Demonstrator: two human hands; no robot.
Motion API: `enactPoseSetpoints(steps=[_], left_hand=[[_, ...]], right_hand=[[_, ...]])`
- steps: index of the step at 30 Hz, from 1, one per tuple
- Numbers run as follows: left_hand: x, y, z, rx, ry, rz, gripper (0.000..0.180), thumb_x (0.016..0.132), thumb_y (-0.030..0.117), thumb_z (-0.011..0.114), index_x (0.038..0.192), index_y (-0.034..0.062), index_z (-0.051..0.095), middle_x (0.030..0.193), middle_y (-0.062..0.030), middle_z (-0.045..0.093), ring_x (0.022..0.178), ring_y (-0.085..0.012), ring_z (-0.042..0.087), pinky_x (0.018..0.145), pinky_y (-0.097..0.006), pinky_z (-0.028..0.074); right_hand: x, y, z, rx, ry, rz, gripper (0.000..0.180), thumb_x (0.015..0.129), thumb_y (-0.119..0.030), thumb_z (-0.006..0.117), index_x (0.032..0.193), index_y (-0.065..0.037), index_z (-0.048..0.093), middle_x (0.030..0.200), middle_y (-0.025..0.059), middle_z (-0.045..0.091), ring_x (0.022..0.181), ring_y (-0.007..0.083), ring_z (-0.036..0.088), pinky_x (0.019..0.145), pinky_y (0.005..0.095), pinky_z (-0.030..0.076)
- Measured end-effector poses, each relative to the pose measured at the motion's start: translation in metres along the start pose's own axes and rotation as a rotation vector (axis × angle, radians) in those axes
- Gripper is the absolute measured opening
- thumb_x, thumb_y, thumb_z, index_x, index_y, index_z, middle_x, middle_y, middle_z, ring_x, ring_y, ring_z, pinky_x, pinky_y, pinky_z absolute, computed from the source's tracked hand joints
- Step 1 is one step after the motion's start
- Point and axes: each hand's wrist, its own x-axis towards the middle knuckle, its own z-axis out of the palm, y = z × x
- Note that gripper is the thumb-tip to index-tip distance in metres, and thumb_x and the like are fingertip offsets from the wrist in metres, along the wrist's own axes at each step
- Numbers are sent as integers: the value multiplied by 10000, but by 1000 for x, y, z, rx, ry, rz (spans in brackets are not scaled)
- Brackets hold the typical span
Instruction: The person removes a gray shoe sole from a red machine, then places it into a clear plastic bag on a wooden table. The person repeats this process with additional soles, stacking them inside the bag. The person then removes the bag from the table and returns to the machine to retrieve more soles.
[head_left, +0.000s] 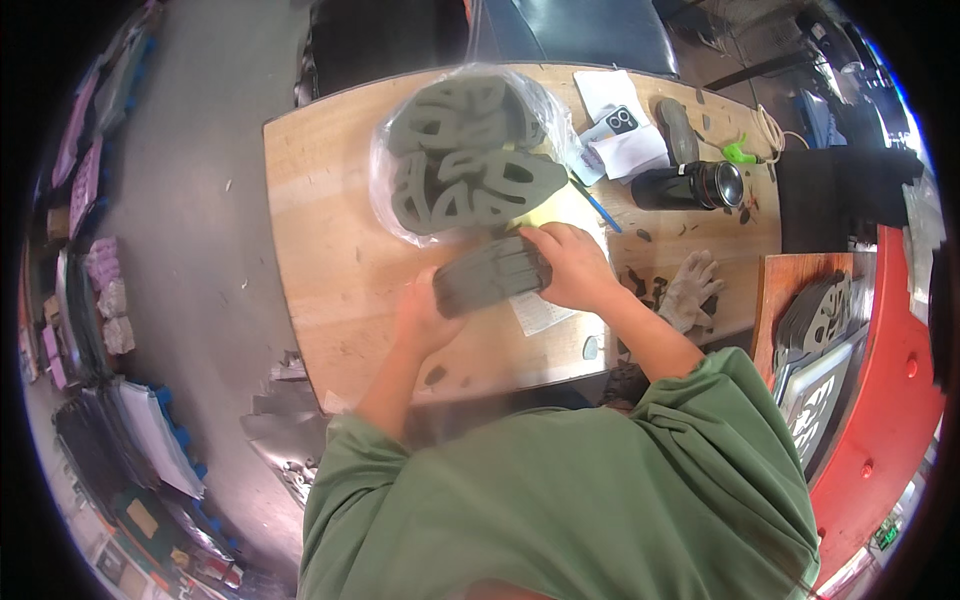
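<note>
A stack of dark grey foam-like pieces [488,274] is held between my two hands over the near half of the table. My left hand [426,312] grips its left end. My right hand [574,264] is closed round the right end, thumb and fingers on its edges. Just beyond the stack lies a clear plastic bag [380,178] with grey cut-out sole-shaped pieces [475,190] in it. A printed paper slip [540,315] shows partly below my right hand. Motion blurs the stack a little, so its single layers are hard to make out.
On the wooden table [330,260], to the right, are a black cylindrical bottle [690,187], a phone [621,120] on papers, a blue pen [598,208], a grey glove [690,290] and dark scraps. A red-sided rack [870,400] stands close at the right.
</note>
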Motion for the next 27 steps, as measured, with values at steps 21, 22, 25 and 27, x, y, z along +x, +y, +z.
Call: enactPoseSetpoints(steps=[21, 22, 25, 27], left_hand=[[16, -11, -5, 2, 199, 144, 976, 561, 261, 865, 1401, 57, 413, 1298, -182, 523, 1132, -363, 537, 946, -470, 418], [17, -13, -4, 7, 177, 108, 967, 560, 261, 864, 1399, 68, 422, 1288, -179, 526, 1120, -362, 541, 940, -469, 421], [19, -18, -1, 27, 142, 83, 949, 556, 265, 864, 1392, 97, 446, 1269, -171, 531, 1094, -356, 548, 922, -467, 428], [20, -20, -1, 53, 149, 152, 946, 549, 272, 868, 1387, 112, 460, 1270, -167, 525, 1093, -352, 547, 910, -466, 433]], right_hand=[[-7, 12, 52, 240, 124, -89, 1102, 563, -191, 860, 1495, -64, 285, 1440, 200, 357, 1405, 406, 304, 1152, 498, 275], [-7, 14, 52, 164, 137, -91, 1082, 556, -185, 858, 1484, -71, 312, 1424, 196, 371, 1392, 408, 324, 1150, 494, 281], [-5, 22, 48, 140, 134, -93, 1025, 538, -183, 862, 1443, -99, 387, 1393, 187, 394, 1336, 400, 388, 1130, 498, 306], [-4, 22, 45, 276, 134, -84, 985, 539, -181, 864, 1419, -110, 428, 1392, 188, 402, 1307, 399, 411, 1112, 506, 322]])
